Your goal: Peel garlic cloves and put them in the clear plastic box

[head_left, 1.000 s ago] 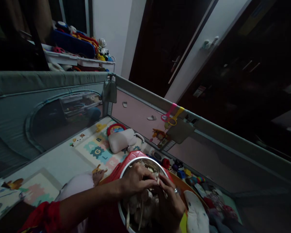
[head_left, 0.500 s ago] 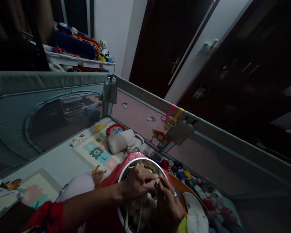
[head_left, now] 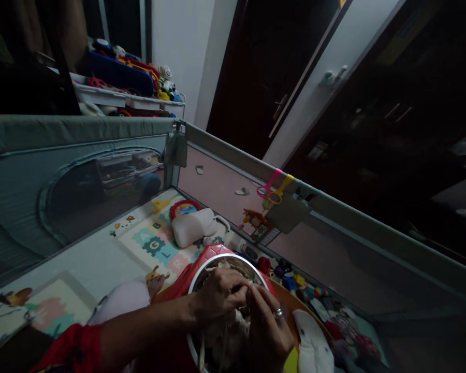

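A round metal bowl [head_left: 194, 282] with a shiny rim stands in front of me. Whitish garlic [head_left: 227, 336] with papery skins and dry stalks lies in it. Over the bowl, my left hand [head_left: 222, 292] reaches in from the left, thumb and fingers pinched together. My right hand [head_left: 270, 324], with a ring on one finger, meets it fingertip to fingertip. Both hands are closed around a small garlic clove, now mostly hidden by the fingers.
A red plastic piece [head_left: 213, 251] sits behind the bowl. On the playmat [head_left: 140, 256] lie a white bolster-like object [head_left: 192, 228] and a small child's leg [head_left: 126, 298]. Loose toys [head_left: 289, 280] line the right side. Playpen walls [head_left: 225, 145] surround the mat.
The fingertips of both hands have drawn closer together, and the pale clove seen between them earlier is now covered. The hands stay over the bowl.
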{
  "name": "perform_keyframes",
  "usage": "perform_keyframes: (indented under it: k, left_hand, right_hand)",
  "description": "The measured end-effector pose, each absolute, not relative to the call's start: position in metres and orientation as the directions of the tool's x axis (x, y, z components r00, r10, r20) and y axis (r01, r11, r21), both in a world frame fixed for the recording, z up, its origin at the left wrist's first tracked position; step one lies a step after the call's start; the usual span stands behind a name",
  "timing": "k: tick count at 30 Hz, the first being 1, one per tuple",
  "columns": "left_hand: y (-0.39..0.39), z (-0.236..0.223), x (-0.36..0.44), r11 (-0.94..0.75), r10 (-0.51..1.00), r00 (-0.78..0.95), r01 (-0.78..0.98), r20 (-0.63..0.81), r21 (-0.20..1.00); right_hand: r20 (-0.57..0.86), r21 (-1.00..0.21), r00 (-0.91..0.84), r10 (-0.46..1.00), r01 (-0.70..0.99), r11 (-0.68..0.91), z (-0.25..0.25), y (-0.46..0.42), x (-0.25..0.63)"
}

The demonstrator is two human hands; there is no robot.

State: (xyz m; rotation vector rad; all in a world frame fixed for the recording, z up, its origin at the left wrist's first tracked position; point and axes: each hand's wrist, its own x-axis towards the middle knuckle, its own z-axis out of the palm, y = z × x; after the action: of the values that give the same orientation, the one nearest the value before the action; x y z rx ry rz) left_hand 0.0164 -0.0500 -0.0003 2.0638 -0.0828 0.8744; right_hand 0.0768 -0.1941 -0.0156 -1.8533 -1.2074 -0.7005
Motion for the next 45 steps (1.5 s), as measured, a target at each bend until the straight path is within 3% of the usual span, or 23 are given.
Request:
perform_keyframes:
  k: [4, 8, 12, 17, 24, 31, 34, 38, 41, 45]
  left_hand:
    - [-0.048, 0.005, 0.015, -0.588, 0.269, 0.779, -0.332, 0.566, 0.737]
    - [-0.049, 0.011, 0.013, -0.557, 0.309, 0.814, -0.264, 0.491, 0.788]
    - [-0.049, 0.005, 0.016, -0.591, 0.34, 0.795, -0.235, 0.502, 0.772]
    - [-0.04, -0.008, 0.022, -0.686, 0.292, 0.828, -0.167, 0.478, 0.708]
    - [-0.034, -0.013, 0.023, -0.775, 0.12, 0.902, -0.175, 0.415, 0.607]
    - [-0.036, 0.016, 0.011, -0.524, 0.103, 0.9, -0.314, 0.424, 0.792]
    - [-0.039, 0.02, 0.009, -0.453, 0.117, 0.912, -0.303, 0.393, 0.838]
    - [-0.041, 0.016, 0.009, -0.447, 0.138, 0.91, -0.295, 0.391, 0.844]
    - [-0.04, 0.012, 0.01, -0.495, 0.115, 0.903, -0.309, 0.414, 0.812]
    - [-0.039, 0.005, 0.011, -0.62, 0.062, 0.906, -0.293, 0.418, 0.728]
  right_hand:
    - [0.631, -0.679, 0.652, 0.421, 0.726, -0.105, -0.008, -0.19, 0.078]
    - [0.295, -0.951, 0.862, 0.413, 0.309, 0.035, -0.003, -0.188, 0.079]
    - [0.023, -0.98, 0.871, 0.491, -0.078, 0.185, -0.004, -0.189, 0.084]
    - [-0.085, -0.932, 0.882, 0.463, -0.235, 0.277, -0.005, -0.197, 0.096]
    - [0.048, -0.976, 0.901, 0.431, -0.049, 0.212, -0.006, -0.2, 0.095]
    - [0.381, -0.917, 0.835, 0.397, 0.398, 0.042, -0.008, -0.194, 0.087]
    - [0.548, -0.785, 0.717, 0.431, 0.618, -0.032, -0.009, -0.195, 0.088]
    - [0.758, -0.484, 0.488, 0.433, 0.866, -0.129, -0.011, -0.193, 0.087]
    - [0.822, -0.315, 0.37, 0.432, 0.928, -0.198, -0.012, -0.19, 0.084]
    - [0.818, -0.178, 0.281, 0.502, 0.953, -0.244, -0.017, -0.193, 0.082]
